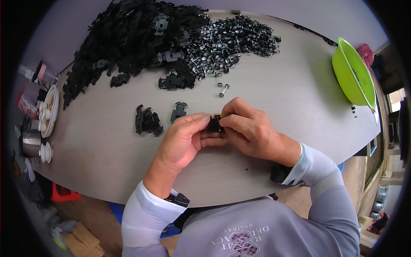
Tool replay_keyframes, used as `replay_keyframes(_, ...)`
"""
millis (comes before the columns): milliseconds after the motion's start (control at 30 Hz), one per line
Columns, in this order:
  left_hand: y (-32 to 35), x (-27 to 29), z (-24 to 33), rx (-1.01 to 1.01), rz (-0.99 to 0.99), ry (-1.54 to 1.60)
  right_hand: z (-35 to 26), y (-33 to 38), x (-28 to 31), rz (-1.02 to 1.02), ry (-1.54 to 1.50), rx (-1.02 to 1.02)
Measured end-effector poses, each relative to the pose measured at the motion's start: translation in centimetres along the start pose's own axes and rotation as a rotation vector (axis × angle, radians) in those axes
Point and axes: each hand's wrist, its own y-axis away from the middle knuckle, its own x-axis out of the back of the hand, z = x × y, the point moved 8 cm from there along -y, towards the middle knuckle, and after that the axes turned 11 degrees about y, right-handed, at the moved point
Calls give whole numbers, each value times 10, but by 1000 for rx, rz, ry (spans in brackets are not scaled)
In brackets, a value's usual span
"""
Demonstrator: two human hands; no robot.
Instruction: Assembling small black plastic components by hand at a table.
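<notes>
At centre, small black part (215,124)

black part (214,124) partly hidden by fingers (235,123); contents (355,74) of bowl (346,73) too small to tell.

You're in what looks like a home turned small workshop. The surface (98,167) before you carries 1 big heap of black plastic parts (124,38) and 1 heap of little wheel-and-axle pieces (231,40), which suggests hand assembly. The household side shows at your left: white teaware (46,152), a metal pot (31,142) and, below, a red plastic stool (64,193).
</notes>
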Motion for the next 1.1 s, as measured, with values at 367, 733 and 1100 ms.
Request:
replay_keyframes(367, 1, -3, -2, -44, 4, -228, -7, -3, -6, -80, 54, -28)
replay_keyframes(733, 31, 4, 8, -283, 124, -448, -25, 6, -8, -82, -218, 42)
replay_keyframes(1100, 182, 85, 83, -573, 590, -566, 56, 5, 5, -226, -81, -309)
